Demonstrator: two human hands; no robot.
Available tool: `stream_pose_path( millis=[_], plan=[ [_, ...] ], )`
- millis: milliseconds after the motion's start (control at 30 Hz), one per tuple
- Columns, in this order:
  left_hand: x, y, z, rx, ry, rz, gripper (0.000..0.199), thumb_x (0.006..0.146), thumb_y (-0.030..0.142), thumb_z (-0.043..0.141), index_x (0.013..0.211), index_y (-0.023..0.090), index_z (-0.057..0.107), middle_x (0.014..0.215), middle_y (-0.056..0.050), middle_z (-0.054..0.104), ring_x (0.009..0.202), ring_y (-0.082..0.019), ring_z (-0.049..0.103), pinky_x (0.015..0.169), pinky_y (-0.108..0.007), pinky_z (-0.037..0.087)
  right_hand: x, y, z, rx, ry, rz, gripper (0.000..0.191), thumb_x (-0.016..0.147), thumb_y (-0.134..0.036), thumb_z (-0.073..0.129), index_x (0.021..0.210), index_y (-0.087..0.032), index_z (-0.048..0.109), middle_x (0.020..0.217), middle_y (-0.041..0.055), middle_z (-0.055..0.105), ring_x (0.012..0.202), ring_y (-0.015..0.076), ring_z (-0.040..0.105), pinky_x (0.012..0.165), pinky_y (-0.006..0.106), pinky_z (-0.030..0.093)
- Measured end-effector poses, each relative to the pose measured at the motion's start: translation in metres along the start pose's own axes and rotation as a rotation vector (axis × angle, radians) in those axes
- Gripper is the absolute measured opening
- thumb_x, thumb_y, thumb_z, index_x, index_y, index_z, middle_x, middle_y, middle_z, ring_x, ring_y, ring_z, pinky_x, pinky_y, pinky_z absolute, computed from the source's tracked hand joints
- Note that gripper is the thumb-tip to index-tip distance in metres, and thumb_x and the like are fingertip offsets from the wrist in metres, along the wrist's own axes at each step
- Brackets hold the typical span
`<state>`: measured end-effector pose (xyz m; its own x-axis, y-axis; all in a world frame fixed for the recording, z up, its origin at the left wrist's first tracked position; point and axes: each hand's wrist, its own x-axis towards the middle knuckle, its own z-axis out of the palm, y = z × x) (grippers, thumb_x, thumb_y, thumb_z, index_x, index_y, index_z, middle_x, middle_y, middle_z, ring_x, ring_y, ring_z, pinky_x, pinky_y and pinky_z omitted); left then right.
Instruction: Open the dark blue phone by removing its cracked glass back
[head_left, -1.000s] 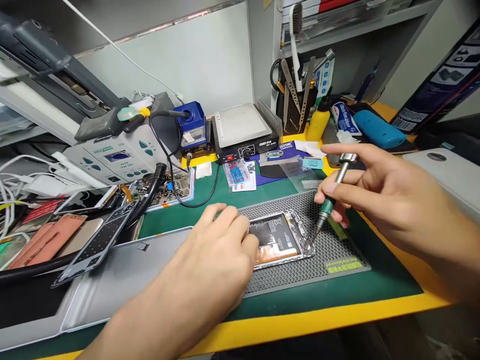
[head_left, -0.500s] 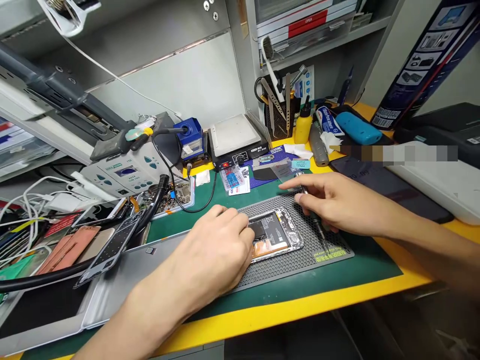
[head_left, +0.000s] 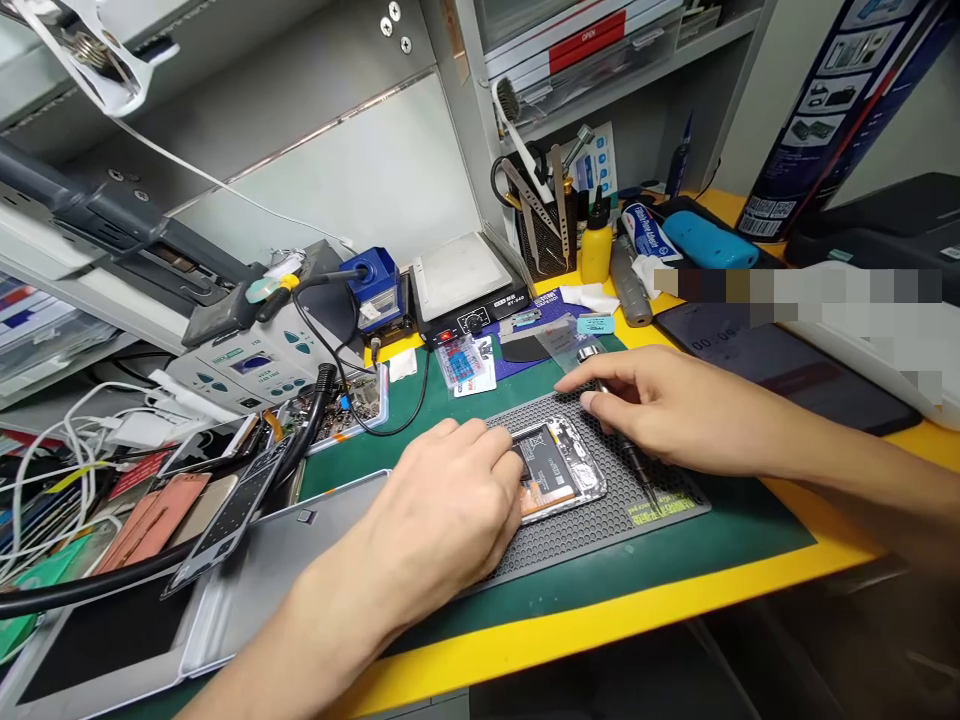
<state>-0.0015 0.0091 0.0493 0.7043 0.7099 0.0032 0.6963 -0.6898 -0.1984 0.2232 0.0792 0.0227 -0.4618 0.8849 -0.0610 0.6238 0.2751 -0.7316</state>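
An opened phone with its battery and circuit board exposed lies on a grey perforated pad. My left hand is closed over the phone's left part; its fingertips, and anything between them, are hidden. Right of the phone, my right hand holds a dark screwdriver between thumb and fingers, its index finger stretched to the left. The screwdriver slants, with its tip low over the pad near the yellow-green print.
A hot plate, a yellow bottle and a tool holder stand behind. At right lies a dark phone. Cables, a parts tray and an open grey case occupy the left.
The camera view has shifted slightly. My left hand sits a little farther right over the phone, covering more of it. My right hand keeps nearly the same pose with the screwdriver.
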Motion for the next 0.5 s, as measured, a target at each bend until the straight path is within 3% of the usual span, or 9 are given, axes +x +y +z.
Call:
stream_pose_path(
  millis=[100,267,433,500],
  plan=[
    [-0.001,-0.001,0.003,-0.049,0.013,-0.017,0.025,0.099,0.018,0.044,0.076,0.018,0.056,0.076,-0.002,0.055,0.069,-0.019,0.049,0.062,-0.036,0.038,-0.001,-0.001,-0.001,-0.027,0.004,-0.033,0.033,0.092,-0.033,0.051,0.112,-0.023,0.075,0.054,-0.0023,0.061,0.043,0.0147,0.051,0.046,0.028,0.038],
    [0.001,-0.003,0.005,-0.115,-0.008,-0.059,0.022,0.096,0.017,0.045,0.079,0.017,0.058,0.078,-0.003,0.057,0.071,-0.018,0.050,0.066,-0.034,0.040,-0.004,-0.002,0.000,-0.068,-0.062,-0.127,0.030,0.090,-0.042,0.059,0.106,-0.026,0.079,0.095,0.0001,0.079,0.076,0.0202,0.071,0.064,0.029,0.052],
    [0.001,-0.006,0.007,-0.319,0.006,-0.188,0.018,0.092,0.015,0.047,0.079,0.017,0.059,0.076,-0.002,0.056,0.070,-0.016,0.051,0.064,-0.030,0.042,-0.002,0.006,0.003,-0.190,-0.097,-0.154,0.057,0.082,-0.059,0.068,0.129,-0.028,0.071,0.126,0.0040,0.073,0.110,0.0318,0.071,0.087,0.039,0.056],
    [0.000,-0.007,0.008,-0.386,0.032,-0.253,0.015,0.090,0.015,0.049,0.077,0.018,0.057,0.075,-0.002,0.056,0.069,-0.015,0.051,0.063,-0.029,0.041,-0.001,0.008,0.004,-0.231,-0.122,-0.149,0.070,0.076,-0.063,0.072,0.136,-0.029,0.066,0.131,0.0056,0.071,0.116,0.0349,0.068,0.090,0.042,0.056]
  ],
)
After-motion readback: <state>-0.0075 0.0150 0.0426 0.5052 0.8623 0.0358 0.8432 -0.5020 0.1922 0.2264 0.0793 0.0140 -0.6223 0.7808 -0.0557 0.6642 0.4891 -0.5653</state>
